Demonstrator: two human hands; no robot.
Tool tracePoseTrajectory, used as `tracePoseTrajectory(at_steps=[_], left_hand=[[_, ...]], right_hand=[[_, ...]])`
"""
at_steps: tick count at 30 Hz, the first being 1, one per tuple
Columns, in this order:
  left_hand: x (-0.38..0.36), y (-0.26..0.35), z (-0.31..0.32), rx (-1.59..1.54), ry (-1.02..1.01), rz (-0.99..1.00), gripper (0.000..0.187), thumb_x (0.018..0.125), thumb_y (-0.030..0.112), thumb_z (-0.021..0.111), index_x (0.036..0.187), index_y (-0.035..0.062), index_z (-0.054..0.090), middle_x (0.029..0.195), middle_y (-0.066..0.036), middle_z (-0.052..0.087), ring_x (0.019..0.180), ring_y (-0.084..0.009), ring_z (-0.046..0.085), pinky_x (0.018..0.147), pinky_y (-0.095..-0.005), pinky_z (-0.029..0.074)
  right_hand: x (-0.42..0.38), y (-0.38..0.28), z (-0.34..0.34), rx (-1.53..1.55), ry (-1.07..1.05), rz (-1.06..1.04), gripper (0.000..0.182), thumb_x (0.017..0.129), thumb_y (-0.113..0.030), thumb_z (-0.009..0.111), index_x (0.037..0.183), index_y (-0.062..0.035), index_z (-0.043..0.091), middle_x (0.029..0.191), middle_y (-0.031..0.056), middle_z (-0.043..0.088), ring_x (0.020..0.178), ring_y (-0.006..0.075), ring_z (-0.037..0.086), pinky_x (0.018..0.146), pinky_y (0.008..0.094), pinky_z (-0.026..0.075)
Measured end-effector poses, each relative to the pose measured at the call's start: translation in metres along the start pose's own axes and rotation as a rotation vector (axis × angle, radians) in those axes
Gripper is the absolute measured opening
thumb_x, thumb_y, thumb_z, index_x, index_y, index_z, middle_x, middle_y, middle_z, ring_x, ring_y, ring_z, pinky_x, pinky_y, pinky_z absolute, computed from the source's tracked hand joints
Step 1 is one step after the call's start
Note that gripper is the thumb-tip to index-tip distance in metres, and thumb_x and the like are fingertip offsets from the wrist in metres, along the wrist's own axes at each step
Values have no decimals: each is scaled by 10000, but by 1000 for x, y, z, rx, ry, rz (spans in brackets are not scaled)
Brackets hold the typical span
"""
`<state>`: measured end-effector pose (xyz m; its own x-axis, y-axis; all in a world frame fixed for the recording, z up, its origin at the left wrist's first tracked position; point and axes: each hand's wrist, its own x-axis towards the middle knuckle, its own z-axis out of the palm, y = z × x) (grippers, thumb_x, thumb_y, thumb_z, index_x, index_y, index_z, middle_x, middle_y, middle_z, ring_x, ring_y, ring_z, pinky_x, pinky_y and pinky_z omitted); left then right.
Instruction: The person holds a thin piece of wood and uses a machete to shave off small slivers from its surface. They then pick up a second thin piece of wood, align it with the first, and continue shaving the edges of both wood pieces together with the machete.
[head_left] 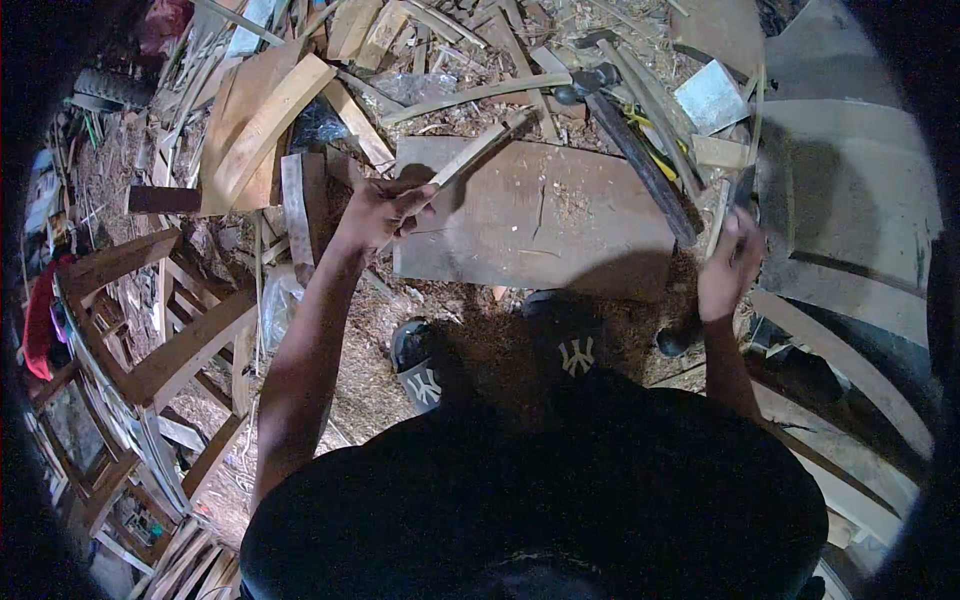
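Note:
My left hand [385, 215] is closed around the lower end of a thin wooden strip [478, 153], which points up and to the right. Below the strip a flat wooden board [560, 215] lies on the ground, with shavings and a small dark stick on it. To the right of the board is my right hand [732, 262], its fingers curled round something dark and narrow that sticks up beyond them; what it is I cannot make out.
A hammer [588, 84] lies beyond the board, near a long dark beam [640, 160] and a pale block [712, 98]. Curved wooden pieces [270, 125] lean at the upper left. Wooden frames [190, 345] stand at the left. Large panels [850, 190] are at the right.

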<state>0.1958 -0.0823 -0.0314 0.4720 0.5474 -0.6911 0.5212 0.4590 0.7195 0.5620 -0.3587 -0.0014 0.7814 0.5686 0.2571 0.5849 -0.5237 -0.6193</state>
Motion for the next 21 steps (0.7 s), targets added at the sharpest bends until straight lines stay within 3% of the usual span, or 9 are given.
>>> tracePoseTrajectory(at_steps=[7,9,10,12,13,15,16,18,21], left_hand=[[2,3,-2,210,39,133,309,922,283,734,1034,-4,721,737,-54,698,599,-94,615,533,-263,465],[-2,7,2,265,132,271,337,923,251,732,1138,-4,680,785,-66,711,673,-103,656,609,-274,501],[0,2,0,266,131,271,337,923,251,732,1138,-4,680,785,-66,711,673,-103,656,609,-274,501],[7,-11,-7,236,83,371,311,929,205,726,1155,-1,668,842,-68,716,691,-110,664,642,-279,508],[4,-8,-6,234,85,371,311,929,205,726,1155,-1,668,842,-68,716,691,-110,664,642,-279,508],[-7,1,-4,301,101,210,261,927,150,723,1146,15,676,860,-59,713,715,-105,655,655,-273,505],[-12,-1,-5,298,107,207,261,927,150,723,1146,15,676,860,-59,713,715,-105,655,655,-273,505],[-22,-7,-8,113,56,195,242,923,114,722,1143,23,682,864,-40,709,756,-96,644,673,-268,498],[-27,-27,-13,-100,66,116,243,915,110,731,1140,27,687,855,-34,707,778,-83,626,687,-263,492]], right_hand=[[-126,120,-30,-710,155,327,402,975,-280,629,1224,21,535,1076,119,576,1007,236,585,896,406,461],[-137,124,-39,-205,-79,398,514,929,-344,694,1267,18,555,1068,195,641,1016,355,607,868,482,493],[-134,119,-41,-205,-79,399,514,929,-344,694,1267,18,555,1068,195,641,1016,355,607,868,482,493],[-115,100,-53,-201,-285,395,349,956,-226,639,1184,29,568,901,80,625,826,238,628,788,375,512],[-101,90,-59,-201,-286,392,349,956,-226,639,1184,29,568,901,80,625,826,238,628,788,375,512],[-72,71,-69,114,-602,597,304,934,-173,642,1163,18,583,817,50,620,732,213,626,703,346,511],[-64,60,-72,114,-609,592,304,934,-173,642,1163,18,583,817,50,620,732,213,626,703,346,511],[-55,30,-72,559,-548,957,264,911,-141,649,1130,-5,590,808,35,615,688,178,604,644,319,492],[-63,2,-60,456,-404,747,164,874,-96,685,1018,-41,629,827,19,631,702,124,592,647,293,476]])
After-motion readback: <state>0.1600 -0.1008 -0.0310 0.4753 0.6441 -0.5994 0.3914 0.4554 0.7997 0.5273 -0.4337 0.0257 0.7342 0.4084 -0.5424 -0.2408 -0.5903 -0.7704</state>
